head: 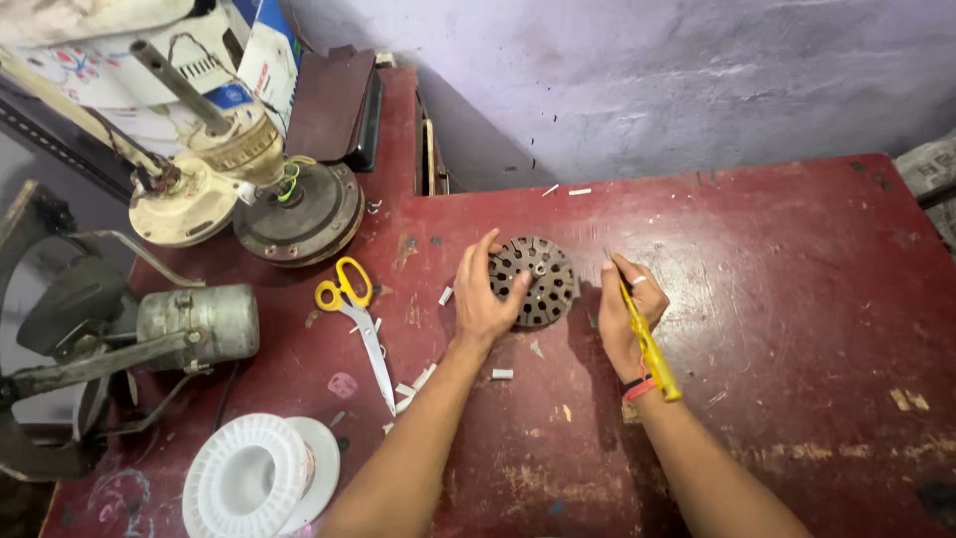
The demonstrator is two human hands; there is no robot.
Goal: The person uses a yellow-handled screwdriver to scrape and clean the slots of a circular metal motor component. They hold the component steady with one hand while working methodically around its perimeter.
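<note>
The slotted stator core [535, 281] lies on the red worktop [777, 299] under my left hand [482, 299], fingers curled on its rim. My right hand [627, 309], just beside it, pinches a yellow-handled tool [649, 349], closed. I judge slot work underway; a steady tip comes next.

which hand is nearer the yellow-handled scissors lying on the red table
Left. The left hand grips the round slotted metal core, just right of the yellow-handled scissors. The right hand, holding a yellow tool, is beyond the core.
</note>
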